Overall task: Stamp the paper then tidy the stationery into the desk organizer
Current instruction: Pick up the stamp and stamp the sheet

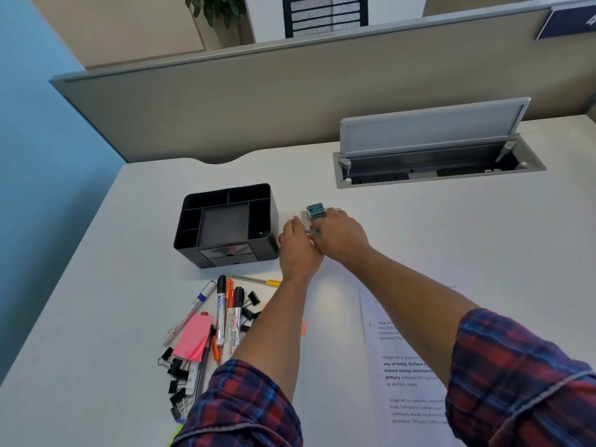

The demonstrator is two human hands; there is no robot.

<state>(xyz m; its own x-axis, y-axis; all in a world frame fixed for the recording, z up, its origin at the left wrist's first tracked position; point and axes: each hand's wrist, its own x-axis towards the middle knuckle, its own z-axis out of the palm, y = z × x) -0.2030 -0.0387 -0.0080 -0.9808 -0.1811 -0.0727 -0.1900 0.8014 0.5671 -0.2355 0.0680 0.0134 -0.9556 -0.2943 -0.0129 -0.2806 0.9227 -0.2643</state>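
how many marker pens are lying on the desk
3: a black-capped marker, an orange-capped marker and another black-capped marker, side by side below the organizer. The left arm may hide more.

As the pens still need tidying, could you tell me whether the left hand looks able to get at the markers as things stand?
Probably yes, once freed: the left hand is busy at the stamp with the right hand, but the markers lie uncovered on the desk beside that forearm.

white desk (pixel 419 227), beige partition (pixel 258 101), blue wall (pixel 32 124)
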